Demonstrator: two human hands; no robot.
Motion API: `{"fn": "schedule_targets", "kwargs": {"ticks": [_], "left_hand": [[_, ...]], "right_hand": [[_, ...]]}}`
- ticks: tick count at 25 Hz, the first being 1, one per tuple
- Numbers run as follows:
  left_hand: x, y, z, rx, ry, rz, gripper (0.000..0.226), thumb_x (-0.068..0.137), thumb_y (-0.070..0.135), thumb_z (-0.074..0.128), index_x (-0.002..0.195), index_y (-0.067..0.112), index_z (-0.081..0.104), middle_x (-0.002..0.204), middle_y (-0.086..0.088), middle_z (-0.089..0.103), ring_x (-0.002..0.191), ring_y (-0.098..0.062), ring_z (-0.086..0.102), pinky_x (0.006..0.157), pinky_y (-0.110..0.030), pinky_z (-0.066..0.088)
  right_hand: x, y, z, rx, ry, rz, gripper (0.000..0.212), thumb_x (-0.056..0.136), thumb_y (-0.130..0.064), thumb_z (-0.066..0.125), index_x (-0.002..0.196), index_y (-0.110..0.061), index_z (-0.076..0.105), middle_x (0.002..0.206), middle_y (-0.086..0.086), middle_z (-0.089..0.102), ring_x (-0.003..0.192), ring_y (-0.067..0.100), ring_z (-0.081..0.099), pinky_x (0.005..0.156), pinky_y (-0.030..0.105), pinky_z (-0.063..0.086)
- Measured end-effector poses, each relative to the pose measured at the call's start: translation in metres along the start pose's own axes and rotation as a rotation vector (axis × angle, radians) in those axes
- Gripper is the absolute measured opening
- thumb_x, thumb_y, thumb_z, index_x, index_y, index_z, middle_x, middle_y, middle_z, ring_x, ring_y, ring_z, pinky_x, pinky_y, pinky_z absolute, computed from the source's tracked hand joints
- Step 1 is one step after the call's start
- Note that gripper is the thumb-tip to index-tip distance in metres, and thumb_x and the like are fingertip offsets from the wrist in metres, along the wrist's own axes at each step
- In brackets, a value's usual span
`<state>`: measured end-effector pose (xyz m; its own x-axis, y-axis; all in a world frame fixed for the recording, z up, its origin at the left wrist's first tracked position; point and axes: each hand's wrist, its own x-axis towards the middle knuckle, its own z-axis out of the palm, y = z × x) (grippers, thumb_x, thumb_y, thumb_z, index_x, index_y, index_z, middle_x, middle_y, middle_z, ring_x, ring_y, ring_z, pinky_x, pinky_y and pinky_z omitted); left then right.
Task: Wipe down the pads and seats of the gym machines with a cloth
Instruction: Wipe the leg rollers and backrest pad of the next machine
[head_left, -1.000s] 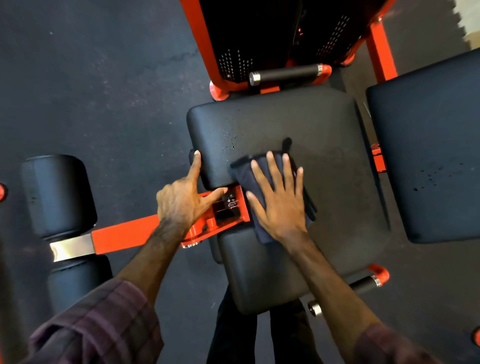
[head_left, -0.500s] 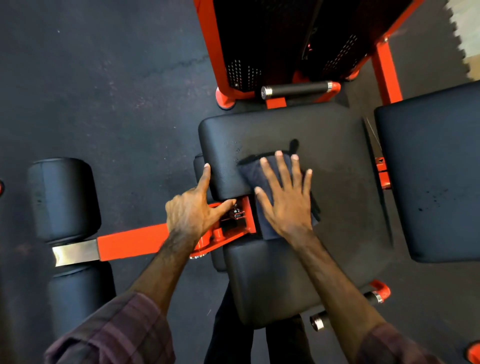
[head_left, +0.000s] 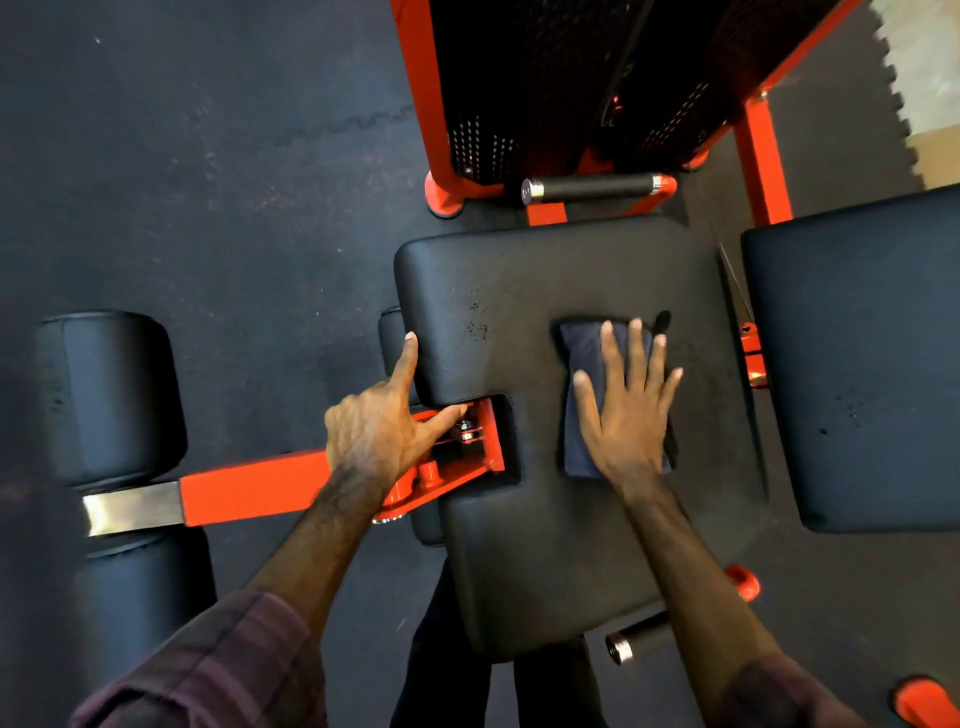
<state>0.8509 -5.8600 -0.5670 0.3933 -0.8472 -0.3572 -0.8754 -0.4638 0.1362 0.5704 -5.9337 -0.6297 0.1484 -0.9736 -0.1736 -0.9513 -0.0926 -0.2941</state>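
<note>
A black padded seat (head_left: 545, 291) of an orange-framed gym machine fills the middle of the view. On it lies a folded dark blue cloth (head_left: 579, 353). My right hand (head_left: 626, 410) presses flat on the cloth with fingers spread and straight. My left hand (head_left: 382, 421) rests at the seat's left edge, index finger laid along the pad's side and thumb in the notch by the orange bracket (head_left: 483, 436). Small droplets speckle the seat's upper left.
A black back pad (head_left: 857, 353) stands to the right. Two black roller pads (head_left: 111, 395) sit on an orange arm (head_left: 254, 491) at left. An orange weight-stack tower (head_left: 561, 88) and black handle (head_left: 592, 188) lie beyond the seat. Dark rubber floor surrounds all.
My right hand has slid the cloth to the right across the seat, away from the notch. My left hand keeps its place on the seat's left edge.
</note>
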Motion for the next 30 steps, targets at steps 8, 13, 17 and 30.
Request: {"fn": "schedule_targets", "kwargs": {"ticks": [8,13,17,30], "left_hand": [[0.0,-0.002,0.003,-0.013,-0.006,0.028,0.108,0.075,0.096,0.044,0.165,0.045,0.012,0.095,0.003,0.078,0.091,-0.034,0.074,0.074,-0.043,0.054],[0.002,-0.004,0.006,-0.013,-0.002,0.026,0.109,0.073,0.097,0.043,0.164,0.046,0.011,0.098,0.002,0.079,0.093,-0.035,0.074,0.076,-0.044,0.054],[-0.001,-0.004,0.006,0.004,-0.014,0.022,0.111,0.073,0.1,0.04,0.165,0.045,0.008,0.109,0.003,0.079,0.097,-0.037,0.074,0.077,-0.045,0.054],[0.001,-0.005,0.011,0.01,0.029,0.026,0.111,0.073,0.098,0.047,0.164,0.046,0.008,0.107,0.002,0.079,0.095,-0.038,0.074,0.074,-0.045,0.054]], "right_hand": [[-0.02,0.034,-0.003,-0.041,-0.026,-0.218,0.068,0.109,-0.055,0.036,0.169,-0.028,0.019,0.178,0.004,0.006,0.164,0.033,0.0,0.126,0.067,0.012],[0.04,0.027,0.008,0.018,0.109,0.363,0.069,0.108,-0.058,0.033,0.168,-0.024,0.024,0.174,0.013,0.021,0.16,0.043,0.017,0.12,0.074,0.021],[0.018,0.043,0.003,-0.036,0.071,-0.044,0.067,0.109,-0.053,0.039,0.168,-0.026,0.023,0.176,0.006,0.015,0.163,0.035,0.009,0.128,0.063,0.012],[-0.003,0.13,0.004,-0.003,0.1,0.1,0.067,0.108,-0.052,0.04,0.168,-0.027,0.023,0.175,0.007,0.021,0.161,0.032,0.018,0.127,0.054,0.019]]}}
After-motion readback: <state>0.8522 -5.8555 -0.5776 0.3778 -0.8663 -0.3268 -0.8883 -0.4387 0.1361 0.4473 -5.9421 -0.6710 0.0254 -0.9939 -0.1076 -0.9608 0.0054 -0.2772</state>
